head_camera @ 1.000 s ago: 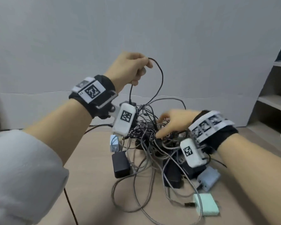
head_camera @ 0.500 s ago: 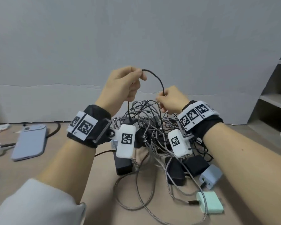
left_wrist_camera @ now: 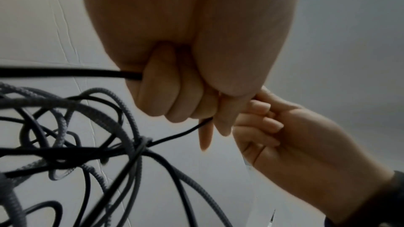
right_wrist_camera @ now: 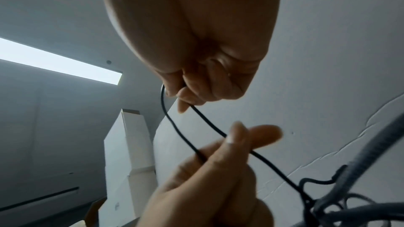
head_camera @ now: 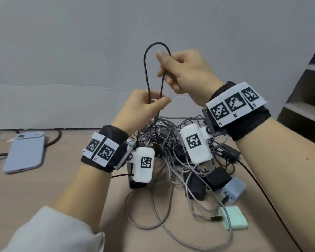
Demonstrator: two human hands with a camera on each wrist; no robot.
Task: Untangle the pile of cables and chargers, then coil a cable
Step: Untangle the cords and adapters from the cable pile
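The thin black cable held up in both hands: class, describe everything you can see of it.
The thin black cable is slim, round and matte, looking braided or rubbery. It rises in a narrow upright loop above the pile of cables and chargers. The right hand pinches one strand near the top; the left hand pinches both strands lower down. Below, it runs into the tangle; its ends are hidden.

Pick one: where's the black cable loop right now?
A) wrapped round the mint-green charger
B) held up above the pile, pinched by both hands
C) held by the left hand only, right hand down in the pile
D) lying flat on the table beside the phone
B: the right hand and the left hand each pinch the black cable, whose loop arches above the pile.
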